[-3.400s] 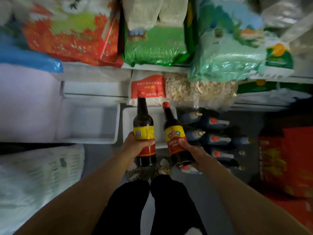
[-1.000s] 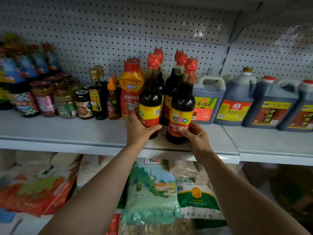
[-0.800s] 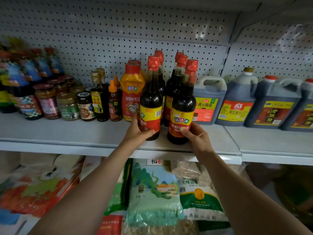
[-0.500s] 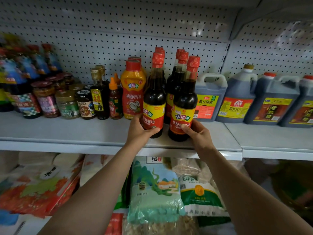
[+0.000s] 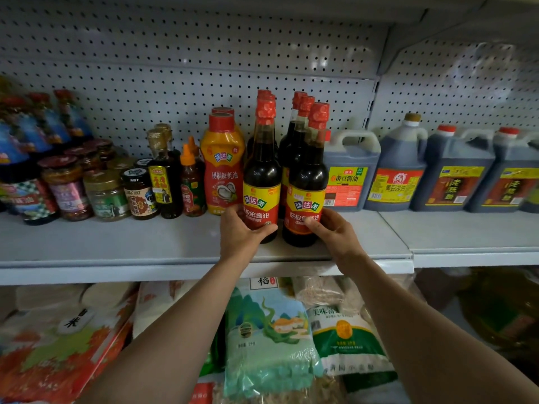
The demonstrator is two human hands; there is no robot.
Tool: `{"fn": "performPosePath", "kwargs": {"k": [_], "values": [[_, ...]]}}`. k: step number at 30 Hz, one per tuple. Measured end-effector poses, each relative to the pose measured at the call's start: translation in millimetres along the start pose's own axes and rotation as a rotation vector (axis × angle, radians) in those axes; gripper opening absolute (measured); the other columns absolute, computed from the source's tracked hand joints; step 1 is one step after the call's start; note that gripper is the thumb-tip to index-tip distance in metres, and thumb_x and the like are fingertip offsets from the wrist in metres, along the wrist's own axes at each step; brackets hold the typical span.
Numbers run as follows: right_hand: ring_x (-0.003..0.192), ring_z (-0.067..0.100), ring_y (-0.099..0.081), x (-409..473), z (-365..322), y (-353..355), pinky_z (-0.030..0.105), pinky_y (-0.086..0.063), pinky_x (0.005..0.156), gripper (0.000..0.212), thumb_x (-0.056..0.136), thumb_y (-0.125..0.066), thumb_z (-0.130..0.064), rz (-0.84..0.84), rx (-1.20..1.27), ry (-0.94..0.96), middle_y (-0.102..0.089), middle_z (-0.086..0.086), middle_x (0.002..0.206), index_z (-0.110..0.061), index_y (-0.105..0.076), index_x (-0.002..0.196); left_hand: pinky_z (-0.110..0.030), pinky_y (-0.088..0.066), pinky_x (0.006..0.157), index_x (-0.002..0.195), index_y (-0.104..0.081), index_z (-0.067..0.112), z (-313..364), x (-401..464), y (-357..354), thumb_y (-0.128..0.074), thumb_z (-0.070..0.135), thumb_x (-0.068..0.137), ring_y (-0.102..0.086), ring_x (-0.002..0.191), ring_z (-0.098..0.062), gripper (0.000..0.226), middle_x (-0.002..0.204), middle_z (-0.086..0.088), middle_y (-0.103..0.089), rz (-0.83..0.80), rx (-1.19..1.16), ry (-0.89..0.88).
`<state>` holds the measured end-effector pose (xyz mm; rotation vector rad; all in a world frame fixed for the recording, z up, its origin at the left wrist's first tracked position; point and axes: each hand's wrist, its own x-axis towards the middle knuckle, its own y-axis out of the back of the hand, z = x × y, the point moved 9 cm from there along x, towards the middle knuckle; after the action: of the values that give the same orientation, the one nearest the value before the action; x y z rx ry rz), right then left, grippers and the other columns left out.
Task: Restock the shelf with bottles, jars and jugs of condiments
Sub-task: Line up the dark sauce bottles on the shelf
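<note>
My left hand [image 5: 237,239] wraps the base of a dark glass soy sauce bottle w/ red cap & yellow-red label [image 5: 262,182]; right hand [image 5: 335,234] curls round its twin bottle [image 5: 306,191]. Both stand upright on the grey metal shelf [image 5: 116,243], side by side, in front of more of the same, just right of an orange squeeze bottle [image 5: 223,161], left of the dark plastic jugs [image 5: 351,173].

Grocery shop: pegboard shelf [image 5: 175,246] w/ condiment bottles [image 5: 262,176].
</note>
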<state>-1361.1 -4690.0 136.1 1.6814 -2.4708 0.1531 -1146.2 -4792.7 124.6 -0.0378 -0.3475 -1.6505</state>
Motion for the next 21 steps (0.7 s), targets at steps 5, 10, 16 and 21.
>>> {"fn": "performPosePath", "kwargs": {"k": [5,10,16,21], "values": [[0.110,0.011,-0.069,-0.2,0.7,-1.2,0.034,-0.054,0.099,0.060,0.079,-0.076,-0.038,0.015,-0.036,-0.006,-0.072,0.000,0.121,-0.015,-0.060,0.132,-0.018,-0.044,0.079,0.133,-0.043,0.024,-1.2,0.7,-0.5,-0.089,0.032,0.071,-0.057,0.112,-0.010,0.078,0.127,0.005,-0.057,-0.079,-0.033,-0.014],[0.112,0.008,-0.067,0.9,0.1,-1.6,0.038,-0.051,0.104,0.062,0.080,-0.073,-0.049,0.021,-0.109,-0.005,-0.072,-0.006,0.122,-0.019,-0.063,0.134,-0.024,-0.049,0.085,0.129,-0.044,0.025,-0.7,1.1,-2.4,-0.090,0.034,0.068,-0.060,0.109,-0.008,0.077,0.125,0.006,-0.059,-0.066,-0.055,0.007],[0.115,0.009,-0.064,4.1,1.6,-0.5,0.044,-0.050,0.106,0.061,0.083,-0.070,-0.059,0.041,-0.239,0.006,-0.071,-0.009,0.122,-0.026,-0.062,0.134,-0.016,-0.044,0.076,0.127,-0.044,0.024,1.1,0.2,-4.3,-0.092,0.034,0.065,-0.061,0.106,-0.006,0.079,0.123,0.006,-0.061,-0.042,-0.044,0.003],[0.115,0.008,-0.064,5.2,4.9,2.7,0.044,-0.052,0.102,0.064,0.081,-0.077,-0.052,0.054,-0.328,0.024,-0.070,-0.007,0.123,-0.028,-0.058,0.137,-0.018,-0.045,0.077,0.128,-0.047,0.024,-0.8,0.1,-2.1,-0.091,0.039,0.065,-0.061,0.107,-0.007,0.078,0.123,0.007,-0.062,-0.030,-0.023,0.007]]}}
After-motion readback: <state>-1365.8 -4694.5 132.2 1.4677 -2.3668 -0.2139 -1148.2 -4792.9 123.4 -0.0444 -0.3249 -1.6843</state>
